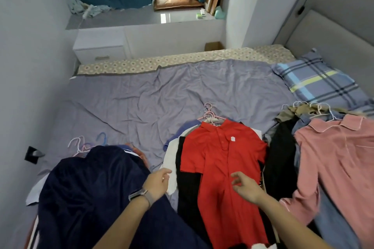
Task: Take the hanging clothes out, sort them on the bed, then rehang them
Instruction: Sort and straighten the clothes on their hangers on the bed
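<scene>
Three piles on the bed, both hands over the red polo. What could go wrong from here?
1. The red polo tops a stack of garments; lifting it may drag the black garment underneath along.
2. The hangers at that pile's top are bunched and could snag together.
3. The pink shirt pile abuts the middle pile, so sorted groups could mix.

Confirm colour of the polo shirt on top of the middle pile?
Red short-sleeved polo shirt, clearest in the head view.

Operator's arms and hands, head view

Both forearms are seen bare, without sleeves. A wristband with a grey strap and dark face is worn on the left wrist.
</scene>
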`<action>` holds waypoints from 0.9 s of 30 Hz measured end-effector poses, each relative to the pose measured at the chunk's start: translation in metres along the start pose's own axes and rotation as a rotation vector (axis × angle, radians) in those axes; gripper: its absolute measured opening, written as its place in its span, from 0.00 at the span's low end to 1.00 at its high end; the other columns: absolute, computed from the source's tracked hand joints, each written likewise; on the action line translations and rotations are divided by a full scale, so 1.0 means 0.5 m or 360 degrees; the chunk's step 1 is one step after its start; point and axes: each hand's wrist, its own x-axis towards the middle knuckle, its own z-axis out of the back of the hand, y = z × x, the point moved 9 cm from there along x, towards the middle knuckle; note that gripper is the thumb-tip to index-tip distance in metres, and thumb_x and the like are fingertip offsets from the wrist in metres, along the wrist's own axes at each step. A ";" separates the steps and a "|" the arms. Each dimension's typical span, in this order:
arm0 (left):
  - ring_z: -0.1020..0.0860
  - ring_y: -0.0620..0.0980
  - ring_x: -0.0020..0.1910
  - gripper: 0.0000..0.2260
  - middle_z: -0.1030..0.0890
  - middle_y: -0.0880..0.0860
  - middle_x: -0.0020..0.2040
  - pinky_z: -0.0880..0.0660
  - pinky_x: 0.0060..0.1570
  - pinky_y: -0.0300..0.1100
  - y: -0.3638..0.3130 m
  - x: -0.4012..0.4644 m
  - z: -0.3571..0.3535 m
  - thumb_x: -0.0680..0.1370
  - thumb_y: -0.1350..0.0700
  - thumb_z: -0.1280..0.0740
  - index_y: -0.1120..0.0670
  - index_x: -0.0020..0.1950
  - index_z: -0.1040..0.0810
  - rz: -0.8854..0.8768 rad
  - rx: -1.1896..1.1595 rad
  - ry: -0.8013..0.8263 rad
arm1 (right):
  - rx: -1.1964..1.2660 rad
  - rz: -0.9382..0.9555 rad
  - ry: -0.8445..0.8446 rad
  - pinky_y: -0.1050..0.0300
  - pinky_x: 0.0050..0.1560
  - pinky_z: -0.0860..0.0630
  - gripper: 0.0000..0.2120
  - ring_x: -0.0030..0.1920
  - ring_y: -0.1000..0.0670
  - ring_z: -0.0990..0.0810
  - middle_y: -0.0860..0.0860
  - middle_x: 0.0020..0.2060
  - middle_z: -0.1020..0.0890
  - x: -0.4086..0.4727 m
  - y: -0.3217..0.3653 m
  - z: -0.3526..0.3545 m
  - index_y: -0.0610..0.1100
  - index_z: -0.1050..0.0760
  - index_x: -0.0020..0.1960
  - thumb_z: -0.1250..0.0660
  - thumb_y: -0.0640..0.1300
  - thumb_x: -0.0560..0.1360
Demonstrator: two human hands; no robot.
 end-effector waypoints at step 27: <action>0.24 0.41 0.45 0.14 0.21 0.51 0.49 0.33 0.49 0.31 -0.235 0.290 -0.362 0.74 0.65 0.34 0.54 0.59 0.24 0.0369 -0.0285 -0.0556 | -0.0228 0.0096 -0.0125 0.48 0.66 0.35 0.35 0.65 0.38 0.32 0.38 0.64 0.29 0.756 -0.334 0.288 0.37 0.38 0.70 0.30 0.43 0.66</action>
